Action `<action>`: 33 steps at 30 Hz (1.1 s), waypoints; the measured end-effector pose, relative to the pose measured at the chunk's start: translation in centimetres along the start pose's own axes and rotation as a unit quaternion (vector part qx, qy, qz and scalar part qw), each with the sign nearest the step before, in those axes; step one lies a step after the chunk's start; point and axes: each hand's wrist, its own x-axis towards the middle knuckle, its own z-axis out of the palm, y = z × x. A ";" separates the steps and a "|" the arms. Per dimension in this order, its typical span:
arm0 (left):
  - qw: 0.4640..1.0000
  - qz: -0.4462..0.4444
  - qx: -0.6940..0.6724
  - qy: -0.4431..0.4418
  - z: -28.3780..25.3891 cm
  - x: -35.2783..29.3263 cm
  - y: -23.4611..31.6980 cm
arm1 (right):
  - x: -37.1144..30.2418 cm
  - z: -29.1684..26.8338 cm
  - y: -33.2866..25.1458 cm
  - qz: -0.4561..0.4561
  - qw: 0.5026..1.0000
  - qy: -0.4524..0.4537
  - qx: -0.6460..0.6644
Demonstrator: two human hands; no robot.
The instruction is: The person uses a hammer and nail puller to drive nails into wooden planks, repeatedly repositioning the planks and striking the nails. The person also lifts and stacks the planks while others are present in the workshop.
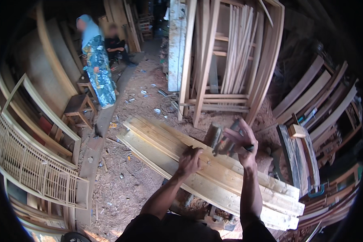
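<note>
A stack of long pale wooden planks (165, 141) lies across low supports in front of me, running from the upper left to the lower right. My left hand (189, 160) rests on the top plank with the fingers curled, pinching something too small to make out. My right hand (241, 141) is raised just above the planks and grips a hammer (218, 139), whose worn head points left toward my left hand. Both forearms come up from the lower edge.
Wooden frames and slats (230, 60) lean upright behind the planks. A slatted panel (32, 165) leans at the left, more boards (318, 101) at the right. A small stool (78, 107) stands near two people (97, 60) at the back left. Sawdust and scraps cover the floor.
</note>
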 end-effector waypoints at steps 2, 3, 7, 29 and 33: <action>1.000 0.011 0.021 -0.011 -0.1 0.4 0.1 | 0.0 -0.4 0.6 -0.035 0.999 -0.015 0.014; 1.000 0.019 0.013 -0.012 -0.2 0.6 0.2 | -0.3 -0.6 0.5 -0.002 1.000 -0.012 0.023; 1.000 0.017 0.013 -0.013 -0.3 1.0 0.4 | -0.8 -0.4 1.4 -0.036 0.997 -0.056 0.032; 0.999 0.025 0.020 -0.003 -0.2 1.0 0.2 | -0.4 0.6 3.8 0.021 0.994 -0.104 0.038; 0.999 0.029 0.018 0.004 -0.4 1.2 0.2 | -0.4 0.6 3.7 0.076 0.997 -0.031 -0.013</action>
